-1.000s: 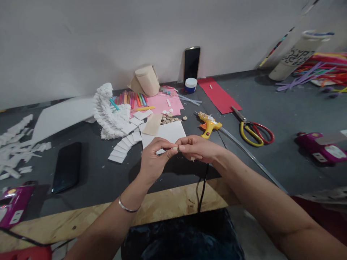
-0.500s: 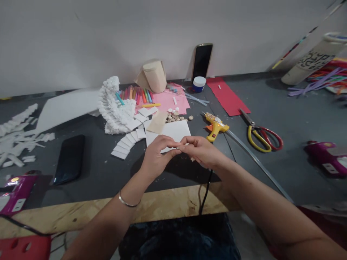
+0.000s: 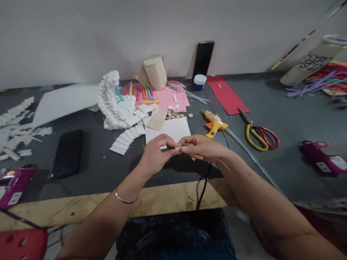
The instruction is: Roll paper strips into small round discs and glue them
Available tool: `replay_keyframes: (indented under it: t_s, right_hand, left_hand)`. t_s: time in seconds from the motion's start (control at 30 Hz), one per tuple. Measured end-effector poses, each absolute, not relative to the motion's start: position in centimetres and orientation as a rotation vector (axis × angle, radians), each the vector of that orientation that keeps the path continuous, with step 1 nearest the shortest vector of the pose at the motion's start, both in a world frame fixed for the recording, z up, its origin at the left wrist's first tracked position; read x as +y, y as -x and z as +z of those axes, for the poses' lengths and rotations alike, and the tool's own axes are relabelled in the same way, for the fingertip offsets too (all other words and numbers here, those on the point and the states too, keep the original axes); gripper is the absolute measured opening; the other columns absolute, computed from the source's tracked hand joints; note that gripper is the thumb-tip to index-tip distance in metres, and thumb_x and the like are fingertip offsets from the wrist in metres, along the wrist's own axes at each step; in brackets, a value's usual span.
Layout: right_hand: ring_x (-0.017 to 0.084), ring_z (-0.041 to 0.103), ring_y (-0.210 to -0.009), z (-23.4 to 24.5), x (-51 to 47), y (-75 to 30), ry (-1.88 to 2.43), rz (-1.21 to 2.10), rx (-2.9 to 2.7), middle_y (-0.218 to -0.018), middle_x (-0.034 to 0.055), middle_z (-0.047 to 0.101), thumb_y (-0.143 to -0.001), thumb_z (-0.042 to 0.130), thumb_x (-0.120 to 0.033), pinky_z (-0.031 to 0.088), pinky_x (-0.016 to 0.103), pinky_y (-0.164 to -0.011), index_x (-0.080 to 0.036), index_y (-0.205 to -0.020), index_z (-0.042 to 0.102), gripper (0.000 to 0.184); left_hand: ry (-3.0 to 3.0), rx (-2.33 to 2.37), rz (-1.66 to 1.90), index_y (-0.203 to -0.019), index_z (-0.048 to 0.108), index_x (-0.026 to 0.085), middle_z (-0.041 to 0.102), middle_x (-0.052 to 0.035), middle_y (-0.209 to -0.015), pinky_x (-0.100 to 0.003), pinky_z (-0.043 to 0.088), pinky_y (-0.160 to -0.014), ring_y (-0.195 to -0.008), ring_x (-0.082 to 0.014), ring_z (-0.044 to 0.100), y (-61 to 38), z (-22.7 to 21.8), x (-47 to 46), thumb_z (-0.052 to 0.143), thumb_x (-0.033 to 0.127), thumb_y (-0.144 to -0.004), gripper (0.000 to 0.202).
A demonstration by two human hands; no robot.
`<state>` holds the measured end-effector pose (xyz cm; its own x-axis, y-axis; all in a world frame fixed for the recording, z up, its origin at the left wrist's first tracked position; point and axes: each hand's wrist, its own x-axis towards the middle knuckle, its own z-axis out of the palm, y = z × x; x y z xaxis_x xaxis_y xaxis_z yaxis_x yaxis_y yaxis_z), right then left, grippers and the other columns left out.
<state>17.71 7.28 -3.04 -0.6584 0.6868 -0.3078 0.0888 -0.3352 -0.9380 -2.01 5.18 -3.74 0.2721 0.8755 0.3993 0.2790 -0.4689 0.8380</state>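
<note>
My left hand [image 3: 159, 153] and my right hand [image 3: 202, 148] meet fingertip to fingertip above the table's near side. Both are closed in a pinch on a small beige piece [image 3: 178, 148], mostly covered by the fingers. Just beyond them lies a white sheet [image 3: 177, 129], with a beige paper piece [image 3: 157, 119] over its left corner. Several small beige rolled-paper discs [image 3: 173, 115] are heaped behind the sheet. White card pieces [image 3: 125, 138] fan out left of it. To the right rests a yellow glue gun [image 3: 215, 125].
A white textured piece [image 3: 111, 104], crayons [image 3: 143, 92] on pink paper [image 3: 168, 99] and a paper roll [image 3: 155, 73] stand behind. Scissors [image 3: 256, 133], red paper [image 3: 226, 95] and a purple power strip [image 3: 324, 157] lie right. A black phone [image 3: 67, 153] lies left; another phone [image 3: 204, 59] leans on the wall.
The small beige piece shows a little more between my fingertips, and my right fingers have straightened slightly. The view has shifted a little; the things on the table stay put.
</note>
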Motion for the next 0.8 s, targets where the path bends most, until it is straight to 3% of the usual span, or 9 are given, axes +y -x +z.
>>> replay_keyframes:
  t_s: [0.17, 0.53, 0.8]
  right_hand:
    - [0.002, 0.027, -0.036, -3.1, 7.4, -18.0, 0.847, 2.183, -1.419, -0.045, -0.0117, 0.043, -0.074, 0.073, -0.046, 0.019, 0.020, -0.040, -0.014, -0.090, 0.062, 0.037]
    - [0.002, 0.023, -0.034, -3.1, 6.7, -16.8, 0.864, 2.130, -1.282, -0.042, -0.0129, 0.039, -0.069, 0.075, -0.044, 0.018, 0.020, -0.040, -0.016, -0.081, 0.061, 0.033]
    - [0.005, 0.036, -0.037, -3.1, 6.7, -17.0, 1.215, 1.727, -1.550, -0.043, -0.0089, 0.047, -0.075, 0.071, -0.042, 0.021, 0.020, -0.039, -0.017, -0.076, 0.060, 0.027]
  left_hand:
    - [-1.717, 0.952, 1.175, -0.073, 0.070, 0.017, 0.066, -0.0030, -0.071, -0.025, 0.049, -0.062, -0.067, -0.0134, 0.063, 2.0, -3.6, 5.1, 0.080, 0.035, -0.070, 0.021]
    - [-1.702, 0.948, 1.302, -0.071, 0.069, 0.019, 0.059, -0.0001, -0.069, -0.025, 0.045, -0.061, -0.065, -0.0114, 0.056, 1.5, -4.2, 5.0, 0.079, 0.036, -0.071, 0.020]
    - [-2.500, 1.028, 1.126, -0.102, 0.068, 0.020, 0.070, -0.0051, -0.088, -0.031, 0.043, -0.073, -0.084, -0.0178, 0.062, 2.5, -4.2, 5.4, 0.064, 0.030, -0.087, 0.019]
